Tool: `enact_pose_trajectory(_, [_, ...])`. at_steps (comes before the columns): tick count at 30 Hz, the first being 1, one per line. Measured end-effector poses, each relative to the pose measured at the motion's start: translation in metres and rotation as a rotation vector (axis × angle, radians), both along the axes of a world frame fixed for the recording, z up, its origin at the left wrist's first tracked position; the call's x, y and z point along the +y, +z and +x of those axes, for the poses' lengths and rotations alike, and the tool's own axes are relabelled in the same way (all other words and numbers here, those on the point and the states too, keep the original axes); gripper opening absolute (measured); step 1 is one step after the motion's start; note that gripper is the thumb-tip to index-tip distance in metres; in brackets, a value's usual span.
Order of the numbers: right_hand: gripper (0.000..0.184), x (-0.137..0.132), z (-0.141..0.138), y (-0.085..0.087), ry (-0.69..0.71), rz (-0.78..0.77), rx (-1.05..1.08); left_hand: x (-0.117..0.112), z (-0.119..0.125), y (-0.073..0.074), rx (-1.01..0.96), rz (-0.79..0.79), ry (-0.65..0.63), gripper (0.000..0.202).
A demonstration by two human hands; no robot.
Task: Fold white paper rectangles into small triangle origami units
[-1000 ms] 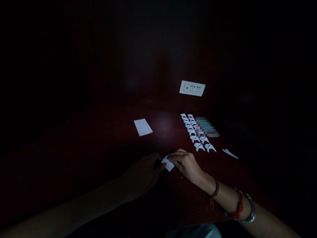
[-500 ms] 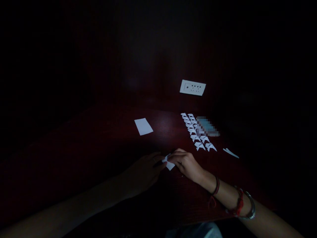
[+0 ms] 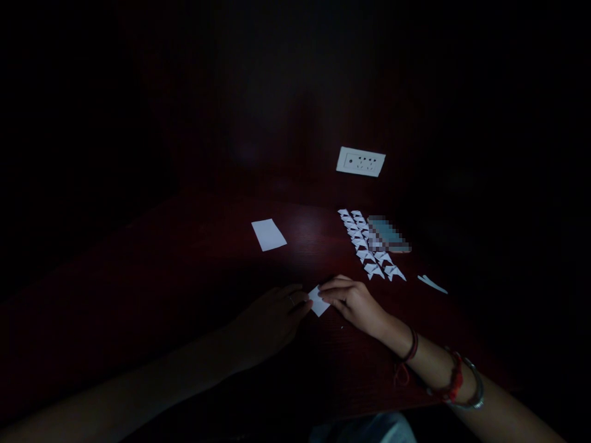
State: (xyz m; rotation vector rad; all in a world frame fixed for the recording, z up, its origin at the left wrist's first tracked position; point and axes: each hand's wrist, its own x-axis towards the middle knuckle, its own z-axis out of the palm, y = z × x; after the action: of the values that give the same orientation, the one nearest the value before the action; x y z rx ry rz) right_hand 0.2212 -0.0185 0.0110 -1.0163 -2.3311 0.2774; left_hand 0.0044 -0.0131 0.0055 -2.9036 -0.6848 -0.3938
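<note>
A small piece of white paper [image 3: 319, 303], its corner pointing toward me, lies on the dark red table between my two hands. My left hand [image 3: 279, 314] is in deep shadow and pinches the paper's left edge. On the opposite side, the fingers of my right hand [image 3: 351, 299] are closed on the upper right edge. Beyond them, to the right, two rows of folded white paper pieces [image 3: 364, 255] run away from me. Farther off on the left rests a flat white sheet of paper [image 3: 269, 235].
A blurred-out flat bluish object [image 3: 390, 234] lies against the right row of folded pieces. Thin white strips [image 3: 433, 283] sit nearer the right side. A white socket plate [image 3: 361, 162] is on the wall behind the table [image 3: 207, 246]. The surroundings are very dark.
My right hand has shifted slightly right along the paper, and more of the paper's face shows between the hands. My left hand keeps its hold at the left edge.
</note>
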Motion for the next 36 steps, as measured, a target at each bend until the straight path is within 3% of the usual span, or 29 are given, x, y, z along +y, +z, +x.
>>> enact_pose_trajectory(16, [0.026, -0.001, -0.002, 0.004, 0.081, 0.043, -0.132, 0.001, 0.000, 0.000, -0.043, 0.050, -0.056, 0.035])
enact_pose_trajectory(25, [0.024, -0.002, -0.003, 0.008, 0.097, 0.009, -0.173, 0.018, 0.004, -0.003, -0.230, -0.093, -0.079, 0.029])
enact_pose_trajectory(36, [0.018, -0.004, -0.002, 0.013, 0.041, 0.005, -0.166, 0.025, 0.004, -0.001, -0.080, -0.060, -0.142, 0.038])
